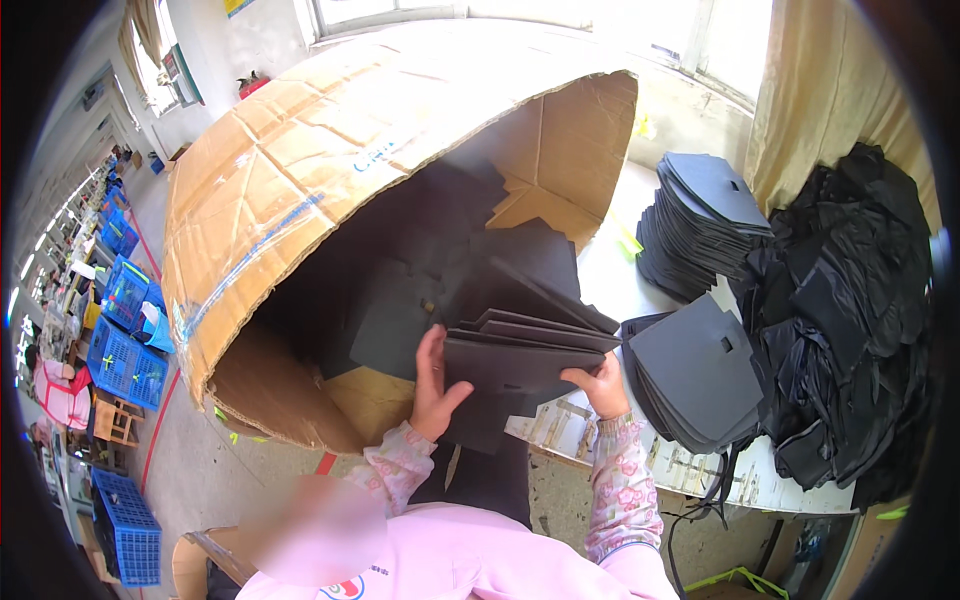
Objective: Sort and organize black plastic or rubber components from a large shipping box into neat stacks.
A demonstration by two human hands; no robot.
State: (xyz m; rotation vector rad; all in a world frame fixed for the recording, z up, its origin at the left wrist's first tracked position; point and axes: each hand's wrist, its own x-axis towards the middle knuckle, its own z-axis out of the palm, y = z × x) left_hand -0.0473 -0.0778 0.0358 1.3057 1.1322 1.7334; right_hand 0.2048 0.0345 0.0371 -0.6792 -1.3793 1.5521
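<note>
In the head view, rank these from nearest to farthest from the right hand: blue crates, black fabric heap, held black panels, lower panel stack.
1. Held black panels: touching the right hand, mostly left of it.
2. Lower panel stack: just right of it, on the white table.
3. Black fabric heap: farther right, past that stack.
4. Blue crates: far left, beyond the carton.

Remotely, I'm watching a blue crate [125, 366]: a wooden stool [117, 420] is standing just below it, a curtain [825, 85] hanging well to its right.
</note>
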